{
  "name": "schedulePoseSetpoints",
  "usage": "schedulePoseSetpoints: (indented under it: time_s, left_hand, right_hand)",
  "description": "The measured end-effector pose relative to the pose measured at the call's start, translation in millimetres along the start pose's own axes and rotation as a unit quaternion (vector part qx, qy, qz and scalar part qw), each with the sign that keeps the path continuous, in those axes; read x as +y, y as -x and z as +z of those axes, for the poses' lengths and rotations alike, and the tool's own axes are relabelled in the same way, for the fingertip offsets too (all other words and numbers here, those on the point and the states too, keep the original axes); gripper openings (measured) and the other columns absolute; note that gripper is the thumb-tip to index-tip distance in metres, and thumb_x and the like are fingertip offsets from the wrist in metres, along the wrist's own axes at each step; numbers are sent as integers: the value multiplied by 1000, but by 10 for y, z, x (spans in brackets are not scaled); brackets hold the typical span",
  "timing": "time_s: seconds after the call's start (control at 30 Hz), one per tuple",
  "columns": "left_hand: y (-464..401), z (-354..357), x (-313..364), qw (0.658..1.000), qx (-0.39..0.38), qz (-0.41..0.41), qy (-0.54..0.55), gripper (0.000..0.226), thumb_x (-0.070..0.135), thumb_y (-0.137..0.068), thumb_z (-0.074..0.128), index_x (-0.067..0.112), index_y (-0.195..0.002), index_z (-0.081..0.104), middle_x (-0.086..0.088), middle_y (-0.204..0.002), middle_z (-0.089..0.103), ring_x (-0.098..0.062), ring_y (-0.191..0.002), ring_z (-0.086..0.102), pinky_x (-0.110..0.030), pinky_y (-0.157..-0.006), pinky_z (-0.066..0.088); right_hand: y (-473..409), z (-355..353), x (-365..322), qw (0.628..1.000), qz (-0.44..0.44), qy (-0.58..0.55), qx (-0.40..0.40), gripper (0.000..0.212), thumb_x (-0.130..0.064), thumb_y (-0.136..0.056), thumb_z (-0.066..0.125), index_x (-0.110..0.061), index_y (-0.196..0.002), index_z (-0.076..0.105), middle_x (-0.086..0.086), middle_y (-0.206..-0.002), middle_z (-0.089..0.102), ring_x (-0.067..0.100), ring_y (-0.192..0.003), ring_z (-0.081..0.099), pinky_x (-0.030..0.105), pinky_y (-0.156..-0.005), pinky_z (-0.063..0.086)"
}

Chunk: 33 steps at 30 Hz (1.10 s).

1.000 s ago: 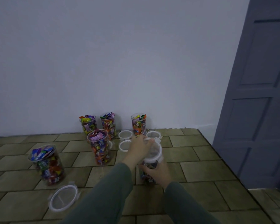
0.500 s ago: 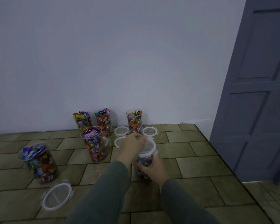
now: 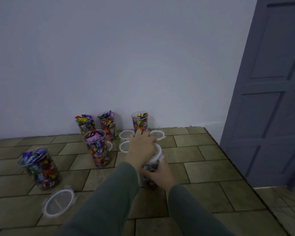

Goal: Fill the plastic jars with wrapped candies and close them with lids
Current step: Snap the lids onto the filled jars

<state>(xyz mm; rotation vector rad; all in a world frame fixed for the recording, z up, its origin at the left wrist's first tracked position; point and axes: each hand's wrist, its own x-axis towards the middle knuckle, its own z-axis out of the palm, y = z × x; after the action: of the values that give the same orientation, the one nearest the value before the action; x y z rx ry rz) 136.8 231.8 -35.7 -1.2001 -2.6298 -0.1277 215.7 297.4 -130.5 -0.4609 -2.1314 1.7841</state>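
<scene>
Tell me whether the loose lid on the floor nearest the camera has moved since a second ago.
No. The loose lid lies just in front of the nearest open jar, as before; its shift in frame comes from the camera.

tiled floor [image 3: 203,150] carries 6 candy-filled jars [image 3: 100,149] and loose lids [image 3: 59,203]

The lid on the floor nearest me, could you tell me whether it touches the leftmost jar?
Apart: the head view shows bare tile between lid and leftmost jar.
</scene>
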Motion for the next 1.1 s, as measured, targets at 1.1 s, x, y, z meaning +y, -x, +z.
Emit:
schedulePoseSetpoints:
  time_s: [1.1]
  left_hand:
    - [418,294,-382,947,67,51,308,41,20,-85,71,37,-122,63,28,-135,45,6,-116,35,-1,-99,19]
  right_hand:
    - [-159,-300,111,999,-21,-5,-24,87,-24,-68,86,-34,-136,32,-9,-131,53,10,-122,51,32,-103,46]
